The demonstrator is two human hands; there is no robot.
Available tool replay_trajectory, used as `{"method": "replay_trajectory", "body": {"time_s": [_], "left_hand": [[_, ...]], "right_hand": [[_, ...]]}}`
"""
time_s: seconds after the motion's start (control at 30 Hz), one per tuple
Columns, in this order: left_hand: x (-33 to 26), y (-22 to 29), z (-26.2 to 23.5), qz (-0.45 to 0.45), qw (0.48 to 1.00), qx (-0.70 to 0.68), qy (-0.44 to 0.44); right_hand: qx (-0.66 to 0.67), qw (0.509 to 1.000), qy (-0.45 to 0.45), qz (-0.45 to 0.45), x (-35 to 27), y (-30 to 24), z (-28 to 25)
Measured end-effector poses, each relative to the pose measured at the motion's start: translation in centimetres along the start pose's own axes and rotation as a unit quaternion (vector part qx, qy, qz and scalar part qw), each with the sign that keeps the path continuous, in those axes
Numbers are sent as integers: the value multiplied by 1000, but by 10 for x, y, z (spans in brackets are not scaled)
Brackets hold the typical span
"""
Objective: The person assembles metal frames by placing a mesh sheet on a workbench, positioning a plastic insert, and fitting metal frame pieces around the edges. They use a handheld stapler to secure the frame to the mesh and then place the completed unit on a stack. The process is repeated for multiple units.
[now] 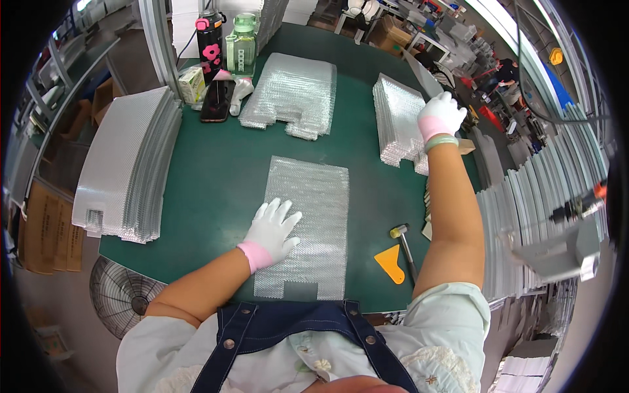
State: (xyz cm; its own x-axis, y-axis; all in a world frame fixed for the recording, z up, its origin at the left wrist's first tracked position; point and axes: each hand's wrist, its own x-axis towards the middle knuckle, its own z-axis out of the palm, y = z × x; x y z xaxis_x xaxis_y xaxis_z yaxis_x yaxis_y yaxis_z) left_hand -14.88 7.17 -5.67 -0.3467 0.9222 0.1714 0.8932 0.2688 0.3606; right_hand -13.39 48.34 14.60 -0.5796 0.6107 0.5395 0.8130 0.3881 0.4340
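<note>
My left hand (270, 234), in a white glove with a pink cuff, lies flat with fingers spread on a silvery, finely textured sheet (321, 223). That sheet rests on the green tabletop in front of me and has a rectangular notch in its near edge. Out to the far right, my right hand (442, 115), gloved the same way, is over the outer edge of a stack of silvery sheets (396, 114). Its fingers are curled in, and whatever they may hold is hidden. A yellow scraper (391, 264) and a small hammer (406, 247) lie between the sheet and my right arm.
More silvery sheets stand piled at the back (295, 88) and at the left edge (128, 164). A phone (218, 100), a green bottle (242, 49) and a black bottle (210, 46) are at the back left. Many panels (537, 209) line the right side; a floor fan (121, 295) stands lower left.
</note>
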Motion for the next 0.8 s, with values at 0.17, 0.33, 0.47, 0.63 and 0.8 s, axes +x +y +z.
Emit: {"method": "replay_trajectory", "body": {"time_s": [0.17, 0.33, 0.47, 0.63, 0.8], "left_hand": [[11, 0, -23, -2, 995, -15, -102], [23, 28, -49, -25, 997, 19, -72], [0, 86, -78, 9, 654, -753, 75], [-40, 97, -117, -10, 692, -705, 155], [-80, 71, -129, -63, 764, -639, -64]], "right_hand": [[60, 962, 244, -105, -32, 29, -28], [260, 859, 339, -281, -169, 7, -126], [451, 798, 75, -392, -292, 7, -174], [598, 671, 146, -413, -337, 19, -182], [756, 655, -15, -10, -340, 49, -131]]}}
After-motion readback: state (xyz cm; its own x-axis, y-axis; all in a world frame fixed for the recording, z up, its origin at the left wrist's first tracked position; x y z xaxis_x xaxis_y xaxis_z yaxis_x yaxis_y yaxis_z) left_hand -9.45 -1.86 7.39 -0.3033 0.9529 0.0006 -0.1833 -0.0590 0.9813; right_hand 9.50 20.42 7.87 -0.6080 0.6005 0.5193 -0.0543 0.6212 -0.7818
